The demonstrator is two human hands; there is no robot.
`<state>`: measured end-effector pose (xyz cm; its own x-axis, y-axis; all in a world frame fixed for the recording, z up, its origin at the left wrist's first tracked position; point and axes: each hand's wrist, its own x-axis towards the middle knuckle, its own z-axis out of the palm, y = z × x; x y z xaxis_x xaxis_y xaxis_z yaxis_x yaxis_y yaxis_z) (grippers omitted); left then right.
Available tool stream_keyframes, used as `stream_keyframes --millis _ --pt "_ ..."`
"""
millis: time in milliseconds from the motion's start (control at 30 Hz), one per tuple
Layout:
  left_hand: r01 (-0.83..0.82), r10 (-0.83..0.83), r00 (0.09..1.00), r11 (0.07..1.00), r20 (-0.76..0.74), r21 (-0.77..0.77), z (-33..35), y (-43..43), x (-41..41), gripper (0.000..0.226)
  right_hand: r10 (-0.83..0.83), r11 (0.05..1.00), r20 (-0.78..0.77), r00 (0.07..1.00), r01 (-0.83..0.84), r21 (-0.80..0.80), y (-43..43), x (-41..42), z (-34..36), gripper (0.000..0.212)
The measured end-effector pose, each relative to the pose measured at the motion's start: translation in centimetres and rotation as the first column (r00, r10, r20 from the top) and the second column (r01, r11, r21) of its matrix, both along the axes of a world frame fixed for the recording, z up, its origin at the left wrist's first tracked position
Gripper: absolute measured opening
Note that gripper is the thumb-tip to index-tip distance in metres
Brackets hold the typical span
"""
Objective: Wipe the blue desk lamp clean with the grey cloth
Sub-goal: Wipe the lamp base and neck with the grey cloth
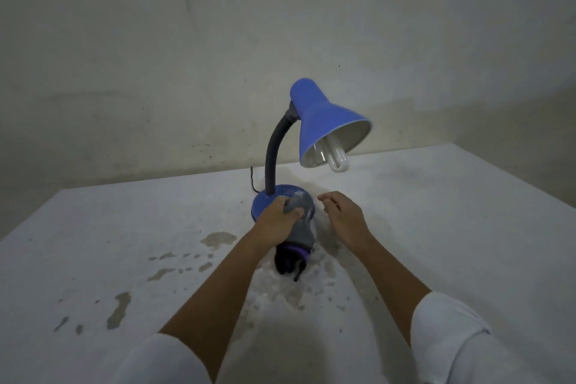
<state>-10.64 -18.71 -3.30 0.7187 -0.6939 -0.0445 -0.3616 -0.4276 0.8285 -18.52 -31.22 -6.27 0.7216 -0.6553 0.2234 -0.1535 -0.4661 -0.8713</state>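
Observation:
The blue desk lamp (pixel 324 117) stands on the white table, its cone shade tilted down to the right with a white bulb (pixel 338 160) showing. A dark flexible neck (pixel 276 150) rises from the round blue base (pixel 265 203), which carries white dust. My left hand (pixel 279 221) grips the grey cloth (pixel 300 227) and presses it on the front of the base; the cloth's dark and purple end trails toward me. My right hand (pixel 343 213) hovers just right of the base, fingers apart, holding nothing.
The white table (pixel 124 259) has worn grey patches and scattered white dust in front of the lamp. A black cord (pixel 253 181) runs behind the base toward the stained wall (pixel 156 72). The table's right edge slants away at the right.

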Motion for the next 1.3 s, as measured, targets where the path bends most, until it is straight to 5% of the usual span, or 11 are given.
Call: stream_keyframes --millis 200,400,667,900,1200,1300 --pt "-0.193 0.101 0.902 0.964 -0.420 -0.183 -0.2 -0.9 -1.6 0.041 0.143 0.969 0.108 0.984 -0.162 0.185 1.5 -2.4 0.7 0.021" --pt "-0.272 0.008 0.796 0.898 -0.606 -0.346 0.1 -1.0 -2.7 0.033 0.239 0.950 0.101 0.966 -0.254 0.180 1.9 -2.9 0.6 0.055" --pt "-0.103 -0.026 0.902 0.957 -0.431 -0.272 -0.2 0.0 -2.2 0.030 0.222 0.956 0.148 0.964 -0.246 0.162 1.0 -2.8 0.6 0.042" --pt "-0.183 0.039 0.895 0.941 -0.445 -0.284 -0.2 0.8 -1.3 0.034 0.120 0.986 0.138 0.983 -0.134 0.099 -0.3 -3.3 0.9 0.042" --pt "-0.344 0.036 0.841 0.806 -0.540 -0.482 -0.9 0.6 -0.5 0.017 0.211 0.918 -0.112 0.971 -0.158 0.365 -0.5 -3.5 0.9 0.049" --pt "-0.312 0.114 0.903 0.837 -0.414 -0.450 -1.6 0.4 -0.2 0.021 0.224 0.827 -0.007 0.975 -0.186 0.531 -0.8 -3.5 0.9 0.041"
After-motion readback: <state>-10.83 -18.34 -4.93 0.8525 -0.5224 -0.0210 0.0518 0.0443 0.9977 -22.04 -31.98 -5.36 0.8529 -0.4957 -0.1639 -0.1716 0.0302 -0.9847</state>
